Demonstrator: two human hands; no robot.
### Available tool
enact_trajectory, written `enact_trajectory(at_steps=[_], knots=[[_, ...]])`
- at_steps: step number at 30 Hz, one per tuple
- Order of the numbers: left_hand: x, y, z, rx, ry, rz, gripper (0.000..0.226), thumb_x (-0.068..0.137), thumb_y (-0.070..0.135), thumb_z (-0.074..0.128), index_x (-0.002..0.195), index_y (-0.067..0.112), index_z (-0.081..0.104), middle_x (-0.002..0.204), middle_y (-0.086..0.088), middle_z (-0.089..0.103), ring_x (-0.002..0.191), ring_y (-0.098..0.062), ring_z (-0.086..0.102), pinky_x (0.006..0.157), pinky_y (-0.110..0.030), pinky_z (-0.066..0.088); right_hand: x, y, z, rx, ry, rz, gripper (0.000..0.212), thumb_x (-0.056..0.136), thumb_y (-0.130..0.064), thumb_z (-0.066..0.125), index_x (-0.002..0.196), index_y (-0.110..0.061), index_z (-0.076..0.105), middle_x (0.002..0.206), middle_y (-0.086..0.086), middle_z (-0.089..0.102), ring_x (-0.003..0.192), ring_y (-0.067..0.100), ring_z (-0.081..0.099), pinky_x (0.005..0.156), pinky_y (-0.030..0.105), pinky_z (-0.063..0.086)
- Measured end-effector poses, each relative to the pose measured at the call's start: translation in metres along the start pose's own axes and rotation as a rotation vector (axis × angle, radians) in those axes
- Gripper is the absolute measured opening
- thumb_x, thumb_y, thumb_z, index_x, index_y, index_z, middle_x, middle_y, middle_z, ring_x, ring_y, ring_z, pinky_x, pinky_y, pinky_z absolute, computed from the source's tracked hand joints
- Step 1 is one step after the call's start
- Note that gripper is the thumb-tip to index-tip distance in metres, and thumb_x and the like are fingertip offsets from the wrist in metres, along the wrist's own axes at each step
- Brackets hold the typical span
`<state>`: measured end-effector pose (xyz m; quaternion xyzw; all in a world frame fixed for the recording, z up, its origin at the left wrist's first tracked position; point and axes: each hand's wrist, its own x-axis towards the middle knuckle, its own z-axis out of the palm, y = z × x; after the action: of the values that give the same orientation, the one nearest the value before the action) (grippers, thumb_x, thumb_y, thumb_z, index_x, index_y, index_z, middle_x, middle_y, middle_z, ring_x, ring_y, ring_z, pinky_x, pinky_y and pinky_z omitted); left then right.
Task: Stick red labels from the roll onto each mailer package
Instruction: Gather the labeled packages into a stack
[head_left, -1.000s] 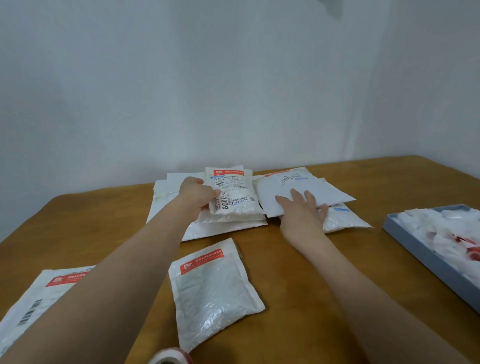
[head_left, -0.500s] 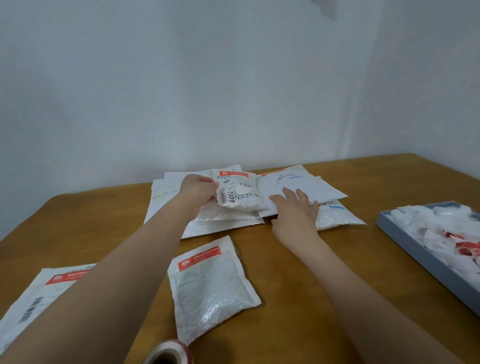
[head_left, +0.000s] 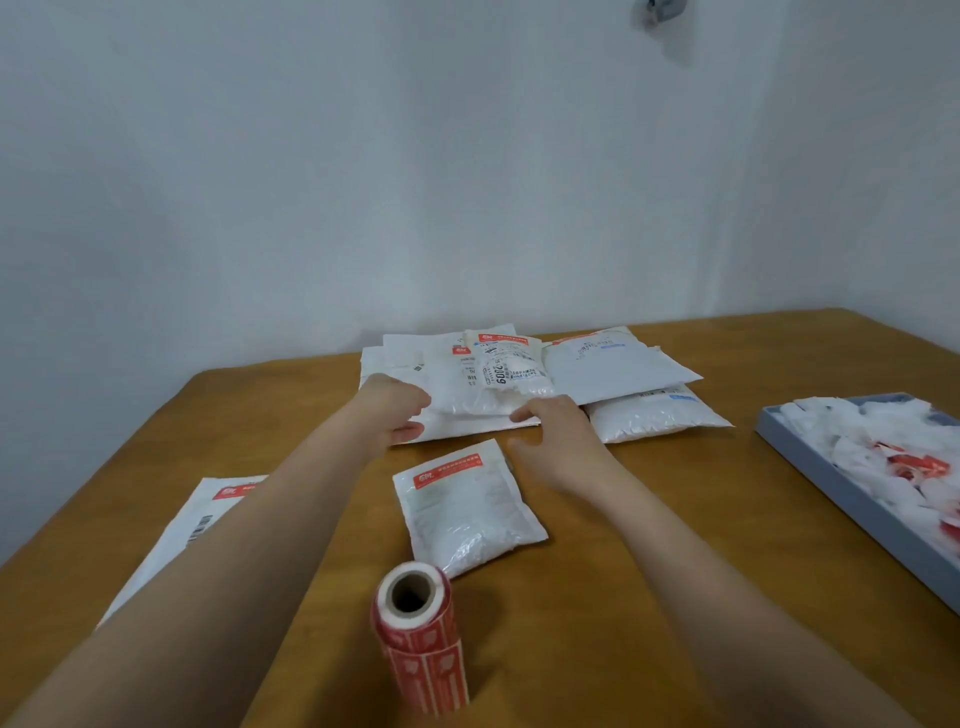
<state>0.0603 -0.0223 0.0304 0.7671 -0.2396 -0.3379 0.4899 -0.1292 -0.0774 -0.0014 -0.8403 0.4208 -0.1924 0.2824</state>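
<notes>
Wooden table (head_left: 649, 545), tan-brown, fills the lower field of the head view; white wall behind. Roll of red labels (head_left: 418, 636) stands upright at 6 o'clock, near edge of the table, hollow core facing up. Small white mailer (head_left: 465, 512) with a red label strip along its top lies flat just beyond the roll, at centre. Stack of white mailers (head_left: 519, 379) sits at 12 o'clock near the wall; topmost is a small packet (head_left: 506, 371) printed "2009" with a red label at its far end. Another mailer (head_left: 179, 535), red label and barcode visible, lies at 9 o'clock, partly hidden under the left forearm. Grey tray (head_left: 852, 499) at 3 o'clock holds crumpled white backing paper with red scraps. Left hand (head_left: 395, 410) reaches to the near-left edge of the stack, fingers loosely curled with thumb and fingers slightly apart at the mailer edge; whether they actually pinch it, cannot tell. Right hand (head_left: 558, 431) rests at the near edge of the stack just below the "2009" packet, fingers bent forward and fairly together, touching the edge; grip not resolved either.
</notes>
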Motion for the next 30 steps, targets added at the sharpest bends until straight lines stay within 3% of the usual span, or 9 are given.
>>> enact_trajectory(at_steps=[3,8,13,18,22,25,28,30], knots=[[-0.017,-0.017,-0.011,0.063,-0.017,-0.044,0.039,0.091,0.007,0.062,0.128,0.004,0.05,0.12,-0.014,0.055,0.092,-0.023,0.06,0.064,-0.028,0.057,-0.017,-0.006,-0.002,-0.046,-0.155,0.073,0.047,0.094,-0.03,0.057,0.137,-0.018,0.044,0.14,0.002,0.041,0.123,0.018,0.046,0.086,0.022,0.039],[-0.037,-0.043,-0.022,0.1,-0.079,-0.201,0.025,0.09,0.011,0.065,0.112,0.008,0.053,0.113,-0.015,0.06,0.097,-0.03,0.063,0.083,-0.041,0.058,-0.033,-0.006,0.004,0.094,-0.302,0.266,0.045,0.093,-0.027,0.06,0.133,-0.015,0.044,0.098,-0.005,0.051,0.081,0.016,0.062,0.065,0.027,0.059],[-0.052,-0.059,-0.025,-0.008,-0.148,-0.255,0.039,0.09,0.008,0.063,0.127,0.004,0.052,0.118,-0.018,0.061,0.101,-0.033,0.064,0.081,-0.045,0.058,-0.042,-0.009,0.008,0.167,-0.269,0.244,0.058,0.086,-0.019,0.07,0.136,-0.016,0.041,0.105,-0.005,0.047,0.078,0.006,0.055,0.049,0.017,0.047],[-0.062,-0.055,-0.029,-0.091,-0.189,-0.216,0.035,0.09,0.012,0.066,0.12,0.003,0.052,0.119,-0.02,0.06,0.1,-0.033,0.063,0.083,-0.046,0.057,-0.042,-0.02,0.005,0.345,-0.179,0.14,0.062,0.08,-0.014,0.075,0.134,-0.018,0.044,0.099,-0.004,0.058,0.084,0.008,0.059,0.063,0.02,0.048],[-0.068,-0.047,-0.038,-0.168,-0.278,-0.143,0.046,0.087,0.044,0.065,0.112,0.006,0.057,0.113,-0.019,0.064,0.101,-0.034,0.065,0.09,-0.048,0.054,-0.039,-0.038,0.0,0.438,-0.09,-0.019,0.046,0.079,-0.013,0.076,0.121,-0.021,0.056,0.101,-0.002,0.063,0.094,0.016,0.063,0.076,0.026,0.054],[-0.069,-0.038,-0.044,-0.263,-0.348,-0.072,0.061,0.082,0.058,0.061,0.115,0.006,0.057,0.115,-0.018,0.066,0.101,-0.033,0.068,0.086,-0.047,0.056,-0.039,-0.054,-0.001,0.459,-0.072,-0.159,0.03,0.081,-0.014,0.074,0.11,-0.017,0.068,0.096,-0.01,0.067,0.085,0.009,0.063,0.073,0.017,0.053],[-0.069,-0.029,-0.049,-0.36,-0.362,-0.018,0.066,0.079,0.049,0.069,0.125,0.005,0.052,0.115,-0.02,0.067,0.099,-0.035,0.069,0.085,-0.047,0.056,-0.04,-0.068,0.0,0.487,-0.085,-0.231,0.022,0.083,-0.024,0.073,0.104,-0.016,0.071,0.09,-0.014,0.068,0.074,0.003,0.06,0.064,0.011,0.05],[-0.07,-0.025,-0.05,-0.4,-0.336,0.009,0.052,0.087,0.037,0.068,0.126,0.005,0.055,0.116,-0.02,0.067,0.098,-0.036,0.07,0.081,-0.045,0.058,-0.038,-0.073,0.004,0.505,-0.119,-0.256,0.022,0.083,-0.022,0.073,0.103,-0.013,0.072,0.09,-0.01,0.069,0.072,0.001,0.059,0.057,0.008,0.046]])
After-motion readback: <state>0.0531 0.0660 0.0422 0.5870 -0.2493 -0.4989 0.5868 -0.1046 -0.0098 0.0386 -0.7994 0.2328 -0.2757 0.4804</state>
